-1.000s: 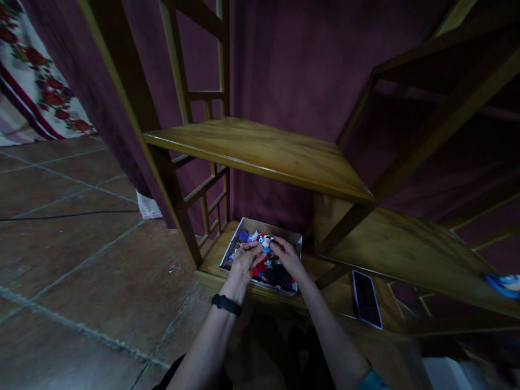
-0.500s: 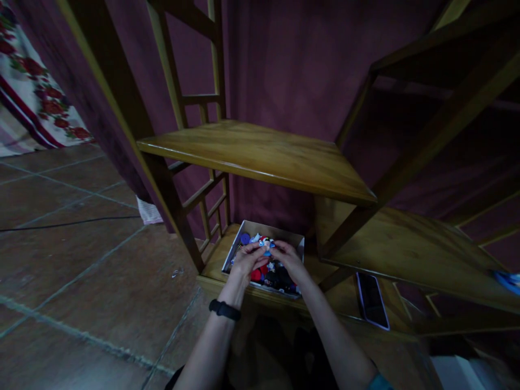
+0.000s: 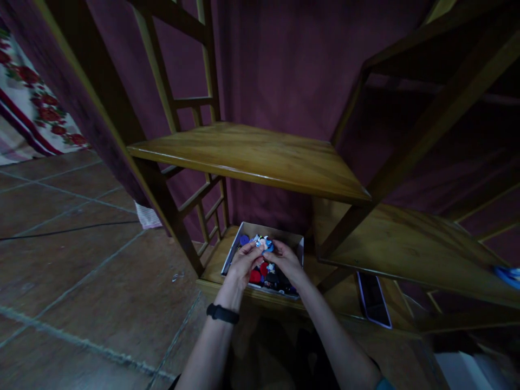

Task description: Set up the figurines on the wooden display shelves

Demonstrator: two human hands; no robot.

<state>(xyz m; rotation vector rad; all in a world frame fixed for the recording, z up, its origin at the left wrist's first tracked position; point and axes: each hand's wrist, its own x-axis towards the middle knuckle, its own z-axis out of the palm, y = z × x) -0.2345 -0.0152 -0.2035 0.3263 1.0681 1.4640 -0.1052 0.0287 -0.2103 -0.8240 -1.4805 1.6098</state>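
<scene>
Figurine (image 3: 265, 244) in hands (image 3: 242, 264), box (image 3: 293, 239) on wooden shelf (image 3: 215, 264), curtain (image 3: 284, 70), tiled floor (image 3: 81, 260)

Single head-worn camera, facing forward and steeply down into a wooden shelf unit (image 3: 164, 216). Vantage is above the left hand (image 3: 242, 264) and right hand (image 3: 286, 260) — both forearms (image 3: 211, 341) enter at the bottom edge. The upper face of the shelf board (image 3: 252, 157) is visible, placing the lens higher than it. Range close, field wide: tiled floor (image 3: 73, 271) at frame left, purple curtain (image 3: 284, 65) behind.
</scene>
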